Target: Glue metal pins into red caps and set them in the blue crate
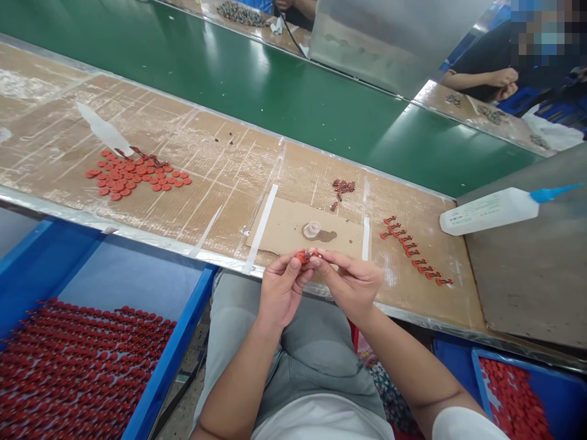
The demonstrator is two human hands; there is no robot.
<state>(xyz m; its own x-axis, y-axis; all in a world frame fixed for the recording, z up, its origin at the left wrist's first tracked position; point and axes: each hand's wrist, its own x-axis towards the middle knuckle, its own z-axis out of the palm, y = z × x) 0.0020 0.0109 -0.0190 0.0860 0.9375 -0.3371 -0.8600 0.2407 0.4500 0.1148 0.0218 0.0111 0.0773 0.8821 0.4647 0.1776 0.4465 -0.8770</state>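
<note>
Both hands meet over the front edge of the bench. My left hand pinches a small red disc between thumb and fingers. My right hand is closed on a small dark-and-red part touching that disc; the fingertips hide most of it. Just beyond them, a small clear cup stands on a taped cardboard sheet, beside a brown wet stain. Small dark-and-red parts lie in a pile behind it. To the right, discs with parts attached form a slanting row.
Loose red discs lie at the left. A white squeeze bottle with a blue nozzle is near the metal box at right. Blue trays hold assembled rows and loose red pieces. Co-workers sit across the green belt.
</note>
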